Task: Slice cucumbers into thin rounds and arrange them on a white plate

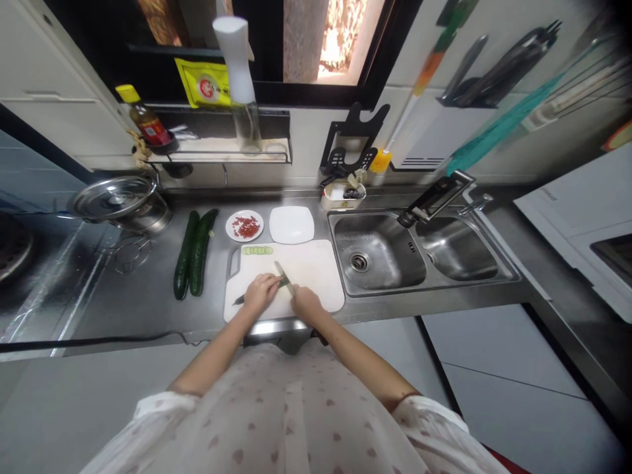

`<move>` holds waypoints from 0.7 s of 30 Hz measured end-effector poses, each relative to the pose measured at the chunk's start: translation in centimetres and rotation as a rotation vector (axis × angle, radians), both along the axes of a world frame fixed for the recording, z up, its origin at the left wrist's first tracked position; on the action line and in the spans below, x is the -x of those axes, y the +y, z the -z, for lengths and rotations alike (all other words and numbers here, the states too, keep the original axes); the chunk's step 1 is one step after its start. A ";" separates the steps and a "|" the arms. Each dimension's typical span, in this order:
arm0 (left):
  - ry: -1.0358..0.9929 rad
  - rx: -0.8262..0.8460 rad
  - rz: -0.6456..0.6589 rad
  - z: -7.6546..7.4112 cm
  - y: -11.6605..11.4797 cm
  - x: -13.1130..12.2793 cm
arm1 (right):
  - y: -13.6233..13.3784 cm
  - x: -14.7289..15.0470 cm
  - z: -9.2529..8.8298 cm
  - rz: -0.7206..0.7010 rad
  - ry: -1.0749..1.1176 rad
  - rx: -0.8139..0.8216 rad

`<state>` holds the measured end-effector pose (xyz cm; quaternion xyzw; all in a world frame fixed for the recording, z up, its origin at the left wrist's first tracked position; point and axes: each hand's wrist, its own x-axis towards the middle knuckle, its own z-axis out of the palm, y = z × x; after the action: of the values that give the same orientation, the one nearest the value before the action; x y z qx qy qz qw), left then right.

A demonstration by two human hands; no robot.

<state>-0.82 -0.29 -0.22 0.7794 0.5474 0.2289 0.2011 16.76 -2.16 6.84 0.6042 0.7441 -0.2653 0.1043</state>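
On the white cutting board (318,273), my left hand (263,291) is closed over a green cucumber (283,282), with the fingertips near its cut end. A dark tapered tip (239,300) pokes out on the other side of that hand, and the fingers hide what lies between. My right hand (306,304) grips a kitchen knife (281,271), its blade angled up and left beside the cucumber end. A row of thin, pale green cucumber slices (257,250) lies at the board's upper left.
Two whole cucumbers (191,253) lie left of the board. Behind it are a plate of small red pieces (245,226) and a white square plate (291,224). A double sink (380,253) is on the right; a lidded steel pot (143,214) stands far left.
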 end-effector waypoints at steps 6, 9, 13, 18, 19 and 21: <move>-0.004 -0.004 -0.003 -0.3 -0.1 -0.1 | 1.0 0.6 0.2 -0.002 0.014 -0.001; -0.008 -0.010 -0.014 -0.5 -0.1 -0.1 | 1.4 0.9 0.3 -0.001 0.021 -0.011; -0.017 -0.019 -0.015 -0.4 -0.1 -0.1 | 1.2 0.7 0.2 -0.001 0.018 -0.008; -0.032 -0.024 -0.004 0.2 0.1 -0.1 | 0.0 0.0 -0.1 0.024 -0.015 0.033; -0.035 -0.027 -0.002 0.3 0.1 -0.1 | -0.2 -0.1 -0.1 0.028 -0.021 0.033; -0.039 -0.036 -0.003 0.4 0.1 -0.1 | -0.4 -0.2 -0.1 0.027 -0.025 0.025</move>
<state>-0.72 -0.17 -0.61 0.7776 0.5403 0.2539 0.1975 16.92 -2.54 6.93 0.6162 0.7311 -0.2684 0.1178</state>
